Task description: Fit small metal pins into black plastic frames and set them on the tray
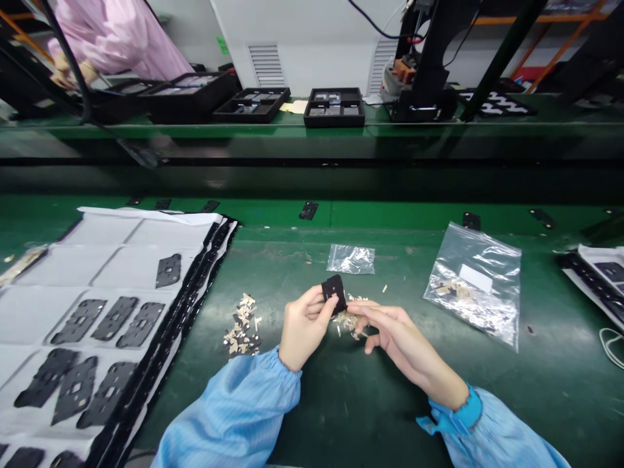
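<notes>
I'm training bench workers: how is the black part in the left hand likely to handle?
The black part is probably stiff, as its upper end looks straight beyond the left hand. Small and pinched between thumb and fingers, it seems light. Its flat shape makes rolling unlikely.

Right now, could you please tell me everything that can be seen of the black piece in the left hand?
The black piece is flat and roughly rectangular, matte like plastic, with small lighter marks near its middle. The left hand pinches it, thumb across its face, and holds it tilted above the green table, near small tan pieces. The right hand reaches to its lower right corner; whether they touch is unclear.
</notes>
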`<state>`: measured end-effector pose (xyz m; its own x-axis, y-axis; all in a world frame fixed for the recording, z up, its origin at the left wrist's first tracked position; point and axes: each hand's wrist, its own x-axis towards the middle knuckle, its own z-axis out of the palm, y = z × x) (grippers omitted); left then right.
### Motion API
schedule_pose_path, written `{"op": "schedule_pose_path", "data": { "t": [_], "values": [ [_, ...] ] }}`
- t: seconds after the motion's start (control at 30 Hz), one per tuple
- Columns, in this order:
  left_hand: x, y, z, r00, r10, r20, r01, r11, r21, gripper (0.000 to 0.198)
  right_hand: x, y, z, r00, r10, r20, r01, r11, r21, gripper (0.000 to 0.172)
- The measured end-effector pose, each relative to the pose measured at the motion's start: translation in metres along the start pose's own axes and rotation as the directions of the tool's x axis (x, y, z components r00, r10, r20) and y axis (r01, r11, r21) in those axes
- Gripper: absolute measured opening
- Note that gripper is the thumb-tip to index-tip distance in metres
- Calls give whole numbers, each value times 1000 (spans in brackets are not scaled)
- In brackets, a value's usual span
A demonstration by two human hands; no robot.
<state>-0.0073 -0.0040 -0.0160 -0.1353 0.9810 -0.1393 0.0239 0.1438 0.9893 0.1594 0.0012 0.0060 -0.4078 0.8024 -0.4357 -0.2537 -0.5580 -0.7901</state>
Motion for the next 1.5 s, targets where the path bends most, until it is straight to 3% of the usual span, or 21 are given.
{"op": "schedule_pose_path", "data": {
  "t": [0.5, 0.7, 0.9, 1.37, 1.5],
  "values": [
    [0, 2, -2, 997, -55, 51, 58, 996, -74, 33, 3, 1, -6, 994, 103, -17, -100, 986, 133, 20],
    [2, 9, -3, 981, -151, 122, 167, 978, -129, 39, 3, -2, -7, 998, 27, -60, -29, 999, -33, 21],
    [2, 10, -4, 972, -152, 181, 178, 975, -132, 36, 3, 1, -6, 992, -63, -105, 44, 984, -171, 21],
    [2, 14, -5, 952, -194, 237, 232, 962, -142, 35, 6, 9, -8, 990, -18, -143, -6, 986, -169, 23],
    [2, 16, -8, 922, -236, 307, 295, 941, -165, 37, 6, 6, -11, 998, 39, -47, -46, 988, -146, 21]
  ]
}}
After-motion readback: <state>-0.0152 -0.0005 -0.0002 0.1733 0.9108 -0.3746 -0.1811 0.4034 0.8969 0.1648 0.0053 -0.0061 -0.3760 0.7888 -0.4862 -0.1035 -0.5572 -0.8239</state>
